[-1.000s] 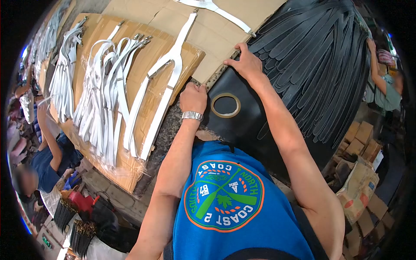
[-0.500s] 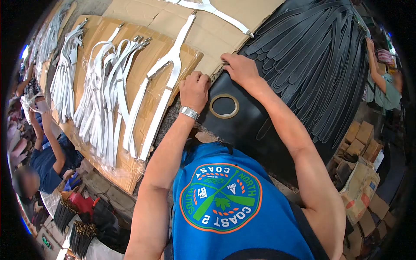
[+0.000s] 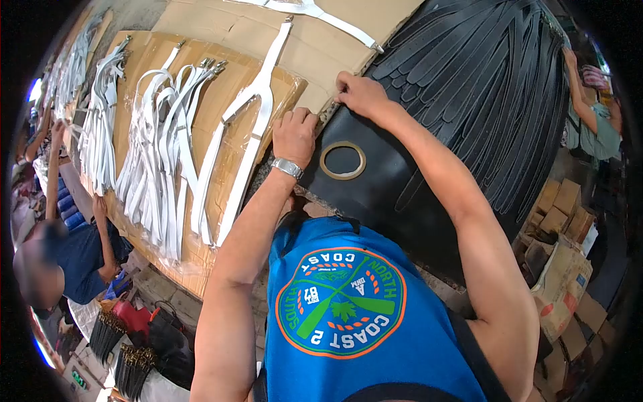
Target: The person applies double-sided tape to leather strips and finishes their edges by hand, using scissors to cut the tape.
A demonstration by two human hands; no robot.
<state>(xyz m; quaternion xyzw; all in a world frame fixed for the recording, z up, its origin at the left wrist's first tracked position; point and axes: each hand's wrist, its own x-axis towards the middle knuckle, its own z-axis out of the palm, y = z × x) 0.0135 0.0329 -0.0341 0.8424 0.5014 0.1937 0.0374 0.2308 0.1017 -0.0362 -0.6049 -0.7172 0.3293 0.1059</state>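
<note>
My left hand (image 3: 295, 136), with a silver watch on its wrist, is closed at the seam between the cardboard (image 3: 231, 25) and a black sheet (image 3: 395, 157). Its fingers curl down, so whatever they grip is hidden. Close by on the right, my right hand (image 3: 362, 95) pinches at the sheet's upper edge beside the cardboard; I cannot make out what is between its fingertips. A nearly used-up roll of tape (image 3: 324, 161) lies flat on the black sheet just below both hands. White Y-shaped suspenders (image 3: 265, 84) with metal clips lie left of my left hand.
Bundles of white suspenders (image 3: 157, 161) cover the plastic-wrapped cardboard on the left. Many black straps (image 3: 479, 100) fan across the sheet on the right. A person (image 3: 77, 254) works at the left edge, another (image 3: 599, 127) at far right. Cardboard boxes (image 3: 556, 218) are stacked lower right.
Both my hands shift slightly up and left in view, still closed at the seam. The person on the left has leaned in, with hands now by the white suspenders.
</note>
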